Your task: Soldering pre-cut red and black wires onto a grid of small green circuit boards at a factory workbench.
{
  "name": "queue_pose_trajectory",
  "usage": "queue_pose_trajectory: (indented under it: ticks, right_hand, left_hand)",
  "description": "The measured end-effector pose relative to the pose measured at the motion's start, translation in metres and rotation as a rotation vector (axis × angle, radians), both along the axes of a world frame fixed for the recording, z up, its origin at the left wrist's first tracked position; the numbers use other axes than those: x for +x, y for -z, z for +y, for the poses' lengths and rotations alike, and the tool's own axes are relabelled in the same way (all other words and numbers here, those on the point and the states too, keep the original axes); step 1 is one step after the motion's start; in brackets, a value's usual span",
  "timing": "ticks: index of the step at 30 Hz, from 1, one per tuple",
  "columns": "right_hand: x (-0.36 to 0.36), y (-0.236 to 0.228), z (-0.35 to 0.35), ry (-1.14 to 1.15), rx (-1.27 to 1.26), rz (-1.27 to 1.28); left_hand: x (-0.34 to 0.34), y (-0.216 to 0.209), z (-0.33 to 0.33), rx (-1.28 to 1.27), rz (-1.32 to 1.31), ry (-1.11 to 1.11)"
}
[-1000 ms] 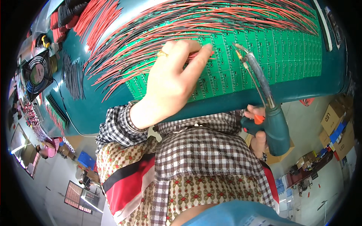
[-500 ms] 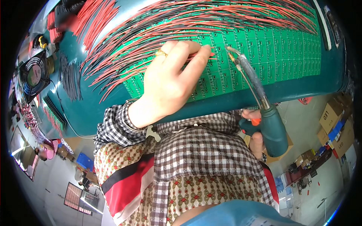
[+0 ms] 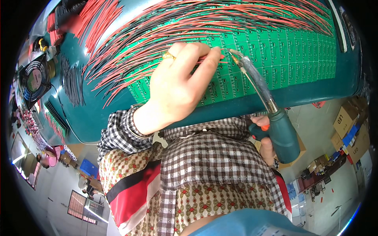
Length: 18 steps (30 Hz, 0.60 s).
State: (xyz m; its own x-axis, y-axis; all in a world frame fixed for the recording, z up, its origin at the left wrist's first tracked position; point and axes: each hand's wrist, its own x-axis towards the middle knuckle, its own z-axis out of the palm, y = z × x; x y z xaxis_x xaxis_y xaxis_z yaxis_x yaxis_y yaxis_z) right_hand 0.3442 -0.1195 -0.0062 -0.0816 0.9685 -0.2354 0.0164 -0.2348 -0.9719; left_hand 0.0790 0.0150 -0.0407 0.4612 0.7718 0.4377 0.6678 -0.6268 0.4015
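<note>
My left hand (image 3: 177,84) is closed above the green circuit board panel (image 3: 303,59), thumb and forefinger pinching a red wire (image 3: 222,57) whose end pokes out past the fingertips. Wrapped round the grip of a dark green soldering gun (image 3: 284,135) with an orange-red trigger is my right hand (image 3: 267,151), partly hidden behind the gun's body. The gun's metal tip points up and left, over the panel, a little right of the pinched wire. Whether the tip touches the board I cannot tell. Rows of red and black wires (image 3: 169,29) fan across the panel's far and left parts.
Bundles of red wires (image 3: 103,23) and black wires (image 3: 72,80) lie on the dark green table (image 3: 114,116) at the left. A black fan (image 3: 35,80) stands at its left edge, its cable running along the table. Cardboard boxes (image 3: 344,122) are off to the right.
The soldering gun's tip has shifted left, closer to the wire in my left hand, and the gun has tilted slightly with my right hand. My left hand stays almost still.
</note>
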Motion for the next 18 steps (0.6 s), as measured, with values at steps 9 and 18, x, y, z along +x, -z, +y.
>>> queue_pose_trajectory:
  ticks: [9,18]
  right_hand:
    - [-0.003,0.011,-0.001,0.010,0.105,-0.026]
    - [0.002,0.018,-0.006,-0.081,0.161,-0.157]
  left_hand:
    - [0.001,0.000,0.001,0.000,0.001,0.001]
    - [-0.002,-0.001,-0.001,0.002,-0.003,0.003]
